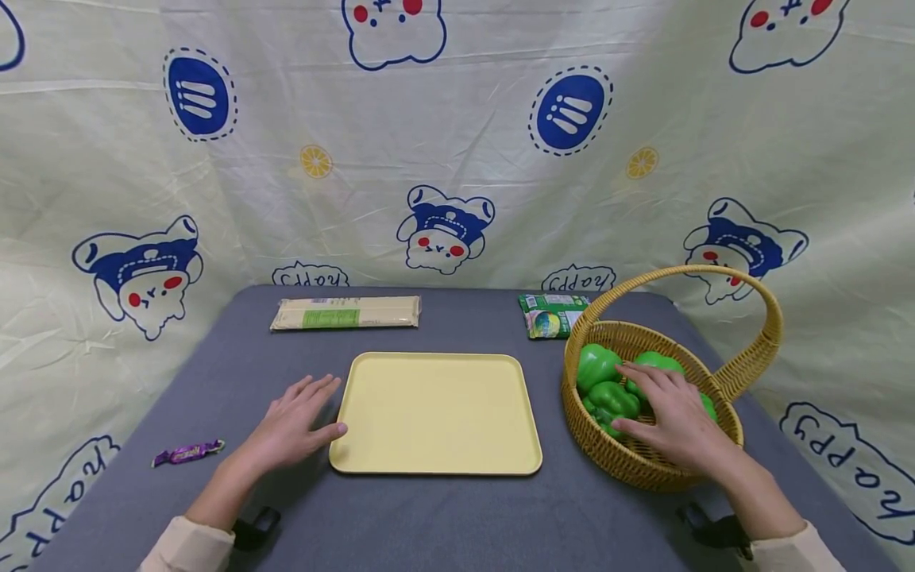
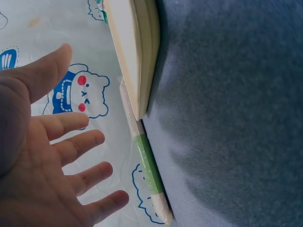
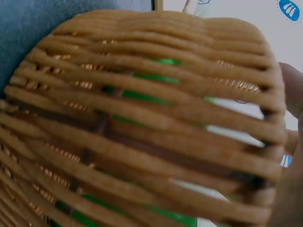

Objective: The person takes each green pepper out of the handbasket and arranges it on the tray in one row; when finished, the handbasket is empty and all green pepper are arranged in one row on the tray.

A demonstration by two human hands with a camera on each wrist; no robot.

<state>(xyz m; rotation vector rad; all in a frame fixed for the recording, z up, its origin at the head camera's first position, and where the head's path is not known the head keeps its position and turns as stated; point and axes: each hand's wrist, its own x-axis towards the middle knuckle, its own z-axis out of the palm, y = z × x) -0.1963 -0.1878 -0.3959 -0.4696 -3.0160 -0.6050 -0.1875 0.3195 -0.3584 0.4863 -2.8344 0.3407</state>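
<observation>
My left hand (image 1: 293, 425) hovers by the left edge of a pale yellow tray (image 1: 439, 413), fingers spread and holding nothing. In the left wrist view its palm (image 2: 38, 165) faces the tray's edge (image 2: 150, 56), with a gap between them. On the right, my right hand (image 1: 675, 417) reaches over a wicker basket (image 1: 608, 454) of several green bell peppers (image 1: 613, 400). Its fingers are extended above the peppers; whether they touch one cannot be told. The woven basket wall (image 3: 142, 101) fills the right wrist view and hides most of that hand.
A long beige packet with a green label (image 1: 350, 313) lies at the back left. A green packet (image 1: 552, 315) lies at the back, behind the basket. A purple wrapped candy (image 1: 187, 453) is left of my left hand. The basket's tall handle (image 1: 750, 369) arches upward.
</observation>
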